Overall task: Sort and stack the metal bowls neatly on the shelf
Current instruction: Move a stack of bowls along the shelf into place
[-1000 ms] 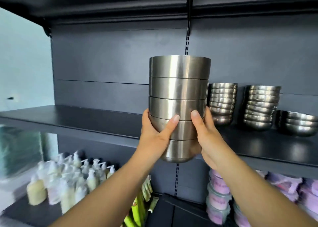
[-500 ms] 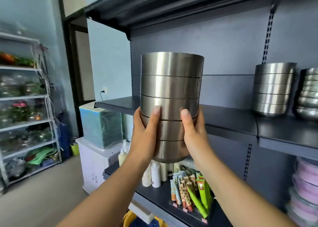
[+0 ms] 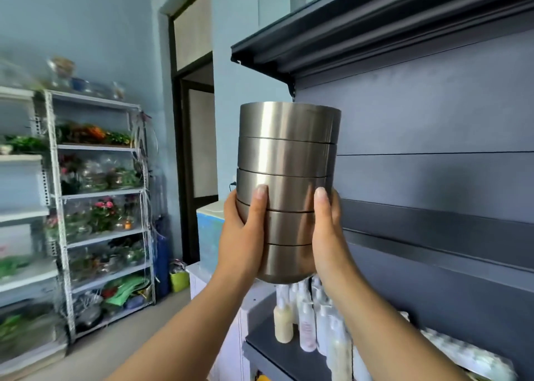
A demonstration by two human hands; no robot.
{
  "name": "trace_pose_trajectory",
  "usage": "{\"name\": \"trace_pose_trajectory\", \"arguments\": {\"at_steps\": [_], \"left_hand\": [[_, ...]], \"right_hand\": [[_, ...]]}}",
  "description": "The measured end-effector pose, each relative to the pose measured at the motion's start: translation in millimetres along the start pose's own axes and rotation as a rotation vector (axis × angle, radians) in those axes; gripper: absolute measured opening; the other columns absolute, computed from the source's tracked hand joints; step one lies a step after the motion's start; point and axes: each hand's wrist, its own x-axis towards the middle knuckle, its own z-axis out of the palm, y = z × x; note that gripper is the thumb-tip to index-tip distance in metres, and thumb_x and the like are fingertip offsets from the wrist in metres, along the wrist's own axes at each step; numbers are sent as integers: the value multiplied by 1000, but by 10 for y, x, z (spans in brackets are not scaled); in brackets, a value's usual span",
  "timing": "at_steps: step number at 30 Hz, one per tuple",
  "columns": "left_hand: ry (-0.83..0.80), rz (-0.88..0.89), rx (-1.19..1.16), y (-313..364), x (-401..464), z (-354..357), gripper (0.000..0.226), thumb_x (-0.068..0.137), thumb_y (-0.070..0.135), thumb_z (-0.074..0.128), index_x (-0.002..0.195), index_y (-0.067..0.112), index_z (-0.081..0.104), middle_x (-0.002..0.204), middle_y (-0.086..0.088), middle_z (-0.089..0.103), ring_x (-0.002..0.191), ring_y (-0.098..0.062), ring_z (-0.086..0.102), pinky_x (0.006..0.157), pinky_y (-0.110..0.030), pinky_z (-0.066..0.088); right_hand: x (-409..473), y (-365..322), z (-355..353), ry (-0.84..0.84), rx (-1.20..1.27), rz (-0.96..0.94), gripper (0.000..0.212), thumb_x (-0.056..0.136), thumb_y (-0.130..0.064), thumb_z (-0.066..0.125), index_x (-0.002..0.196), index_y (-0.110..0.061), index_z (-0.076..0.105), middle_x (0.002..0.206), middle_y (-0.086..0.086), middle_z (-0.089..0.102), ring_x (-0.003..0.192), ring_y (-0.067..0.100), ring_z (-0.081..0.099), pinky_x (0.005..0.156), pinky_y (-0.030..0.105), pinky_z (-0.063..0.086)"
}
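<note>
Beside dark shelf (image 3: 433, 224), hands hold bowl stack (image 3: 286, 178).

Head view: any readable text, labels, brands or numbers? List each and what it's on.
None can be read.
Stack of metal bowls, held between the left hand and right hand: plain brushed metal, no marking visible.
Bottles on the lower shelf: faint pinkish print on one, too blurred to read.
Packages at lower right: motion-blurred, nothing legible.
White rack of flowers: no sign or label legible.
</note>
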Motion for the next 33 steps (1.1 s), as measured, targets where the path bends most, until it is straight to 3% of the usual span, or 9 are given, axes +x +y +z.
{"name": "trace_pose_trajectory", "arguments": {"at_steps": [3, 5, 8, 11, 17, 22, 27, 31, 33], "left_hand": [[-20, 26, 13, -180, 340, -200, 70, 75, 66, 39, 137, 33, 32, 84, 42, 33, 56, 39, 34, 52, 11, 29], [-46, 30, -6, -309, 542, -265, 68, 69, 71, 36, 126, 36, 36, 94, 37, 45, 71, 35, 41, 63, 6, 34], [-58, 24, -27, -476, 844, -290, 99, 56, 78, 31, 138, 24, 34, 131, 11, 51, 114, -2, 50, 93, -18, 33], [-65, -2, -33, -674, 1175, -259, 109, 50, 82, 29, 142, 23, 30, 143, 1, 43, 131, -17, 40, 111, -35, 29], [-120, -29, -45, -1162, 1954, 22, 110, 48, 85, 30, 140, 26, 30, 142, -2, 45, 130, -21, 43, 111, -42, 32], [-142, 10, -37, -1452, 2624, 361, 107, 53, 81, 27, 145, 26, 23, 150, 5, 34, 137, -15, 32, 114, -32, 23], [-198, 19, -35, -1858, 3375, 722, 110, 51, 83, 24, 143, 22, 27, 147, 0, 39, 135, -16, 35, 114, -38, 25], [-263, -5, -33, -2164, 3760, 906, 107, 53, 80, 26, 143, 22, 26, 146, -1, 40, 133, -18, 37, 112, -34, 27], [-321, -24, -42, -2348, 3941, 997, 107, 53, 80, 26, 144, 22, 25, 146, -2, 39, 133, -18, 37, 113, -38, 27]], "right_hand": [[185, 206, 324, 43, -30, -21, 69, 76, -65, 31, 134, -27, 36, 126, -9, 54, 114, 6, 50, 96, 25, 35], [321, 365, 471, 59, -53, -27, 68, 78, -69, 31, 132, -29, 37, 125, -12, 55, 113, 4, 51, 98, 25, 36], [580, 559, 616, 47, -114, -32, 79, 71, -77, 28, 135, -32, 34, 132, -11, 52, 120, 7, 48, 102, 29, 36], [869, 755, 730, 70, -151, -9, 87, 61, -78, 26, 135, -33, 33, 129, -14, 51, 118, 8, 48, 95, 28, 37], [1600, 1324, 814, 151, -141, -15, 64, 78, -63, 29, 127, -25, 41, 118, -11, 56, 109, 9, 53, 86, 22, 36], [2305, 1654, 827, 165, -134, -39, 52, 64, -70, 27, 103, -41, 45, 97, -28, 54, 90, -7, 54, 65, 5, 39], [3059, 2176, 802, 223, -179, -28, 88, 60, -73, 28, 138, -32, 31, 123, -9, 51, 110, 12, 49, 85, 24, 35], [3343, 2461, 776, 274, -201, 39, 73, 74, -68, 30, 140, -36, 24, 112, -16, 42, 99, 3, 40, 84, 22, 29], [3466, 2611, 726, 254, -250, 55, 80, 72, -68, 29, 143, -35, 16, 117, -15, 38, 105, 2, 37, 88, 22, 28]]}}
